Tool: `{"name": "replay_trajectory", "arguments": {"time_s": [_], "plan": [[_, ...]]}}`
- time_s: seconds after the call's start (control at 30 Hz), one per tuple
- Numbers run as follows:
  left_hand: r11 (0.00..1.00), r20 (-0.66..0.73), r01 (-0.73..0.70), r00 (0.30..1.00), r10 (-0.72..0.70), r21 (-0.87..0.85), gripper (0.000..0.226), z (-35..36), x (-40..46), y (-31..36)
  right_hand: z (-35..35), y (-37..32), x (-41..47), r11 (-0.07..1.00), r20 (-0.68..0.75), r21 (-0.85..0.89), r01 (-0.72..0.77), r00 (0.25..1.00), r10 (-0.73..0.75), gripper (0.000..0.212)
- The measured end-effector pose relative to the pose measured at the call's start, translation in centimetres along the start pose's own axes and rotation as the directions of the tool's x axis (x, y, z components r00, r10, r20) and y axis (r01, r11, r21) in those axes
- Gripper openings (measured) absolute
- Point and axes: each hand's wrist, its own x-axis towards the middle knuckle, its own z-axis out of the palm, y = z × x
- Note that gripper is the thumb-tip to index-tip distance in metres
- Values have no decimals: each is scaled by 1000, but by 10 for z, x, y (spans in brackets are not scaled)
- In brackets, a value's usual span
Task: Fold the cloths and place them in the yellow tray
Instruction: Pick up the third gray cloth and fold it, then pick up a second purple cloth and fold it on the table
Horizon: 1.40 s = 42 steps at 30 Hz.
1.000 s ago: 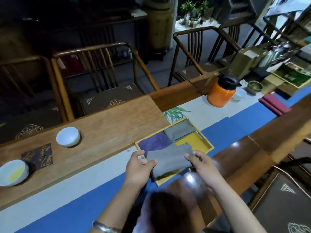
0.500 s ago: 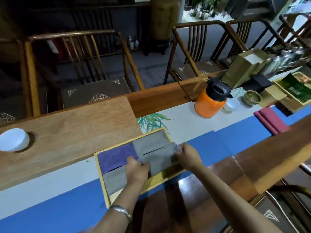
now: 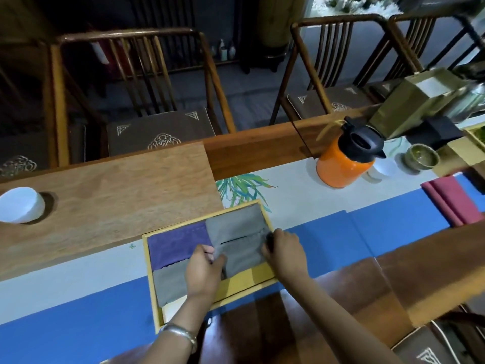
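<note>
The yellow tray (image 3: 258, 278) lies on the blue runner in front of me. Inside it are a folded purple cloth (image 3: 178, 245) at the far left, a folded grey cloth (image 3: 233, 223) at the far right and another grey cloth (image 3: 172, 285) at the near left. A third folded grey cloth (image 3: 241, 254) lies in the tray's near right part. My left hand (image 3: 203, 269) grips its left edge, and my right hand (image 3: 284, 252) grips its right edge. The hands hide the cloth's two ends.
An orange jug with a black lid (image 3: 343, 158) stands at the right, with small cups (image 3: 421, 157) and a gold box (image 3: 417, 101) behind it. A folded red cloth (image 3: 452, 199) lies far right. A white bowl (image 3: 21, 204) sits at the left on the wooden board. Chairs line the far side.
Both hands carried the grey cloth from above the tray's near edge down into the tray. It now lies flat in the near right part, still held at both ends.
</note>
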Motion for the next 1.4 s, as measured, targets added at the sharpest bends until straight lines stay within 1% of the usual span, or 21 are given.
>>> {"name": "replay_trajectory", "arguments": {"time_s": [0.07, 0.2, 0.37, 0.5, 0.57, 0.63, 0.7, 0.77, 0.8, 0.87, 0.9, 0.97, 1.03, 1.1, 1.17, 1.27, 1.33, 1.37, 1.4], "plan": [[1000, -11, -22, 1000, 22, 2, 20, 0, 1, -3, 6, 5, -2, 999, -27, -24, 30, 999, -30, 20], [991, -51, -93, 994, 98, 93, 21, 2, 2, -7, 12, 13, -1, 992, -28, -87, 90, 995, -93, 24], [974, -41, -112, 992, 122, 197, 25, 6, 7, -2, 13, 13, 2, 996, -55, -49, 74, 996, -77, 22], [944, 37, -135, 991, 130, 301, 25, 3, 7, 4, 12, 11, 2, 997, -33, -54, 63, 997, -64, 15], [942, 99, -147, 988, 122, 303, 23, -5, 9, 7, 9, 9, 2, 992, -5, -93, 87, 996, -88, 14], [929, 161, -201, 974, 157, 310, 20, -19, 10, 6, 1, 1, 3, 984, -1, -108, 142, 990, -143, 16], [897, 178, -257, 963, 204, 361, 20, -40, 8, 2, -10, -14, 3, 962, -29, -114, 247, 967, -251, 18], [861, 149, -281, 959, 240, 424, 24, -65, 6, -2, -18, -33, 2, 911, -50, -153, 382, 918, -393, 20], [844, 131, -287, 958, 256, 453, 27, -80, 5, -3, -23, -47, 0, 891, -18, -148, 429, 900, -436, 23], [813, 89, -287, 955, 282, 507, 29, -111, 3, -4, -28, -77, -4, 866, 53, -141, 480, 877, -478, 27], [806, 54, -274, 956, 290, 524, 28, -129, 2, -5, -30, -93, -6, 849, 47, -131, 512, 859, -511, 28], [806, -31, -229, 956, 292, 545, 27, -171, -2, -9, -34, -128, -12, 808, 38, -121, 577, 816, -577, 28], [804, -123, -180, 946, 299, 567, 28, -222, -10, -18, -40, -171, -22, 752, 65, -119, 648, 761, -646, 31], [809, -237, -116, 924, 301, 576, 28, -279, -26, -32, -43, -220, -36, 682, 84, -112, 723, 690, -718, 33], [830, -361, -54, 883, 299, 555, 28, -337, -50, -51, -48, -273, -59, 608, 78, -102, 787, 616, -784, 33], [876, -527, 40, 812, 251, 480, 27, -421, -105, -88, -49, -358, -112, 458, 57, -68, 886, 462, -885, 29], [895, -605, 105, 770, 203, 433, 27, -467, -149, -117, -47, -411, -159, 350, 57, -45, 936, 352, -934, 30], [894, -633, 144, 753, 180, 425, 28, -486, -172, -133, -43, -435, -183, 284, 52, -45, 958, 286, -957, 31], [892, -668, 198, 730, 142, 407, 28, -508, -203, -154, -35, -462, -216, 200, 42, -39, 979, 202, -979, 32]]}}
